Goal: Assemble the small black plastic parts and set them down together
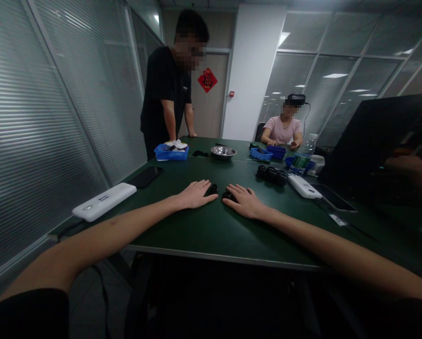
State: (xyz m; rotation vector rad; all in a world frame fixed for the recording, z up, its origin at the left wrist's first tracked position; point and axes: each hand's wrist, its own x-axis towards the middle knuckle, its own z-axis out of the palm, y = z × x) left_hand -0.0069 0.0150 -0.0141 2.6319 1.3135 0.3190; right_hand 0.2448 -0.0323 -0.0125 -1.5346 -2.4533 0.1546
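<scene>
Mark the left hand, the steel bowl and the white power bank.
left hand (195, 194): head view, back of the hand.
steel bowl (223, 156): head view, front wall.
white power bank (104, 201): head view, top face.

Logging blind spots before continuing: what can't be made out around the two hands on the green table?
Head view:
Small black part under the right hand: mostly covered by its fingers; shape and grip unclear.
Small black round part beside the left hand: too small and dark to identify.
Shallow metal bowl: rim hides its contents.
Large dark shape at right: blurred, cut off by the edge.
</scene>
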